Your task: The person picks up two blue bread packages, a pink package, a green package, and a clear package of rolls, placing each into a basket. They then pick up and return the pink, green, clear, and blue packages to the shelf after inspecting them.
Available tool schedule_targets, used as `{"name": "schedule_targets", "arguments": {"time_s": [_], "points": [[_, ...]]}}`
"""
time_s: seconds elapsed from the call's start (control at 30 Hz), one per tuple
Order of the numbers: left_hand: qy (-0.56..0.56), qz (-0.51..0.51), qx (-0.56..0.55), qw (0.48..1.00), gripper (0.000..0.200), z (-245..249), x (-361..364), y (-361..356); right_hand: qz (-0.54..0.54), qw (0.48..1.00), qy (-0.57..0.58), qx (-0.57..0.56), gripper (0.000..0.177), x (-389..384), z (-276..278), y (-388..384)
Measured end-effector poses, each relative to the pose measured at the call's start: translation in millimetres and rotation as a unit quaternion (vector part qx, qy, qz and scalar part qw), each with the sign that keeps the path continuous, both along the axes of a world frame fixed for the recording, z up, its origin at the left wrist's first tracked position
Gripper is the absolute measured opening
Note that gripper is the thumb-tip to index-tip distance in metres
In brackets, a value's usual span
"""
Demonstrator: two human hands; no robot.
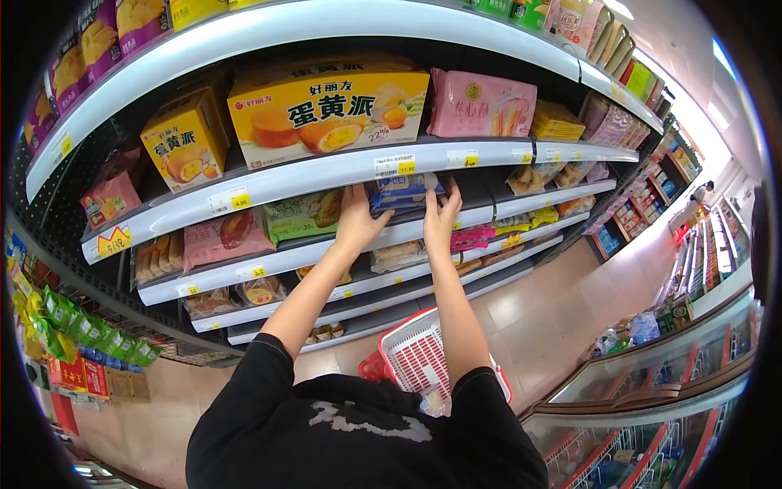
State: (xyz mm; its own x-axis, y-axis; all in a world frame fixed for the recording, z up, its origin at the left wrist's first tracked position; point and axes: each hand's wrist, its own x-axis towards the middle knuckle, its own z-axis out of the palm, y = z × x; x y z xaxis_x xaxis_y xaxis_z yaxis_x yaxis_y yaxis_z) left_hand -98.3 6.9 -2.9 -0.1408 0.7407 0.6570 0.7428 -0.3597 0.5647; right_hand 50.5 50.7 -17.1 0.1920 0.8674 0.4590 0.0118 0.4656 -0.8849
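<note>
A blue snack package (403, 192) sits on the second shelf, under the shelf edge with the yellow price tags. My left hand (360, 220) grips its left side, with the thumb at the front. On the opposite end, my right hand (441, 217) closes on the package, its fingers partly behind it. Just left of my left hand lies a green snack package (305, 215), and beyond it a pink one (224, 237). Above my hands stand a large yellow egg-yolk-pie box (330, 112) and a pink pastry package (482, 103).
A red and white shopping basket (415, 350) is on the floor below the shelves. Glass-topped freezers (643, 407) run along the right. Green snack bags (90, 326) hang at the left. Another person (700, 191) is far down the aisle.
</note>
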Motion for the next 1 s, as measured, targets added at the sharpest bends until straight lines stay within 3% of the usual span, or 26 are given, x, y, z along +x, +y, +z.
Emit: {"name": "schedule_targets", "arguments": {"time_s": [0.17, 0.23, 0.33, 0.4, 0.53, 0.63, 0.7, 0.83, 1.0], "points": [[-0.007, -0.023, -0.003, 1.0, 0.085, -2.8, -2.4, -16.0, -0.03, 0.999, -0.029, 0.02, 0.058, 14.0, -23.6, -15.9], [-0.014, -0.05, 0.043, 0.998, 0.082, -3.8, -3.5, -28.9, -0.056, 0.998, -0.029, 0.011, 0.059, 23.2, -37.2, -35.4], [-0.027, -0.107, 0.085, 0.99, 0.074, -17.8, -7.0, -63.1, -0.134, 0.986, -0.096, -0.03, 0.062, 41.4, -90.3, -82.3], [0.009, -0.142, 0.109, 0.984, 0.066, -49.3, -15.9, -85.0, -0.168, 0.964, -0.185, -0.095, 0.063, 58.3, -159.5, -125.6], [0.035, -0.204, 0.0, 0.978, 0.051, -107.5, -34.4, -135.2, -0.153, 0.852, -0.338, -0.369, 0.065, 90.6, -287.8, -259.5], [0.071, -0.28, -0.11, 0.951, 0.048, -142.5, -47.1, -154.6, -0.102, 0.779, -0.427, -0.448, 0.058, 105.6, -316.5, -341.5], [0.08, -0.349, -0.239, 0.902, 0.046, -155.6, -50.6, -159.4, -0.045, 0.731, -0.436, -0.523, 0.057, 107.8, -315.8, -372.5], [0.041, -0.462, -0.373, 0.804, 0.049, -245.3, -57.2, -161.8, -0.124, 0.723, -0.45, -0.51, 0.056, 93.1, -318.9, -391.5], [0.075, -0.502, -0.473, 0.721, 0.061, -294.1, -31.7, -153.4, -0.199, 0.691, -0.47, -0.512, 0.053, 82.1, -331.7, -379.5]]}}
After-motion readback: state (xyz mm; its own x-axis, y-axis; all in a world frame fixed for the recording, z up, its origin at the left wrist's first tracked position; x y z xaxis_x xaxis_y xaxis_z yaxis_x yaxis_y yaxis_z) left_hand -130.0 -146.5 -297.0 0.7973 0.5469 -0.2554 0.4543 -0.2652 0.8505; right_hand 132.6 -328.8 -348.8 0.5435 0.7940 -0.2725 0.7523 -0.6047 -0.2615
